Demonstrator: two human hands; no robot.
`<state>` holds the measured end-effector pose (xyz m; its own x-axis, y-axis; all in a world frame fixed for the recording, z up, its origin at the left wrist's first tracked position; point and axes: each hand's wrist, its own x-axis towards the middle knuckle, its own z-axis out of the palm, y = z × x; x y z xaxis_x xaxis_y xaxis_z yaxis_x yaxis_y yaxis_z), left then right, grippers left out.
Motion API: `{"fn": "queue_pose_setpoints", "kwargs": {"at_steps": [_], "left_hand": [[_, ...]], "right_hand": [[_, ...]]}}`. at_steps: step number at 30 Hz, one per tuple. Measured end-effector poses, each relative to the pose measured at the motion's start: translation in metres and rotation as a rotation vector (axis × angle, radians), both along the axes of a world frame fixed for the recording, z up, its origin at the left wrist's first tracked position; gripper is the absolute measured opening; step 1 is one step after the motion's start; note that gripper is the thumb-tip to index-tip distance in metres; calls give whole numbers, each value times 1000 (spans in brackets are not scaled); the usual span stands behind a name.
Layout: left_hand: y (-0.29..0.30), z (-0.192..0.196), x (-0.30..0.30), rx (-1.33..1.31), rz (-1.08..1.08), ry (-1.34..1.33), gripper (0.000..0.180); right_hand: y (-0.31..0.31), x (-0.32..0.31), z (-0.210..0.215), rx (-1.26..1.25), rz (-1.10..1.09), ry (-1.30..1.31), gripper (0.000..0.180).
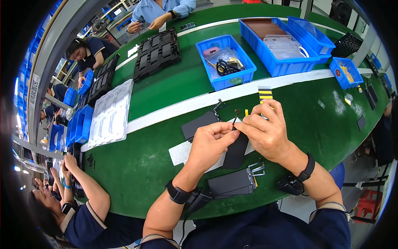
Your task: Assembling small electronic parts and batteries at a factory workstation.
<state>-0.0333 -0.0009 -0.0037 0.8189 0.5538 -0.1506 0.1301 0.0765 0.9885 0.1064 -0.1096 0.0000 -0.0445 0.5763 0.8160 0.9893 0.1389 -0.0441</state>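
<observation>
While both hands meet above the green table (157,166), the left hand (209,143) and right hand (265,130) pinch 1 black strip (237,150) at its far end, apparently to steady a small clip (236,114) there. Its long axis runs near to far, hanging toward the person, over white paper (180,152).

This is a factory assembly line. A long green tabletop (166,83) with a white stripe runs between seated workers in matching dark blue uniforms (89,226), with wrist straps on the arms. Blue plastic parts bins (226,62) hold small components, black moulded trays (156,53) and a white moulded tray (110,114) lie along it, and stacked blue crates (76,126) line the side.
</observation>
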Motion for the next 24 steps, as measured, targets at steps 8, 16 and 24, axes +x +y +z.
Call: {"fn": "queue_pose_setpoints", "kwargs": {"at_steps": [8,16,24], "left_hand": [[1,-2,-1,-57,-8,-22,23],[2,0,-2,-71,-21,-7,22],[1,0,0,-60,-26,-4,22]], "right_hand": [[-1,-1,0,-20,1,-32,15],[0,-1,1,-19,8,-66,16],[3,0,-1,-56,-11,-72,11]]}}
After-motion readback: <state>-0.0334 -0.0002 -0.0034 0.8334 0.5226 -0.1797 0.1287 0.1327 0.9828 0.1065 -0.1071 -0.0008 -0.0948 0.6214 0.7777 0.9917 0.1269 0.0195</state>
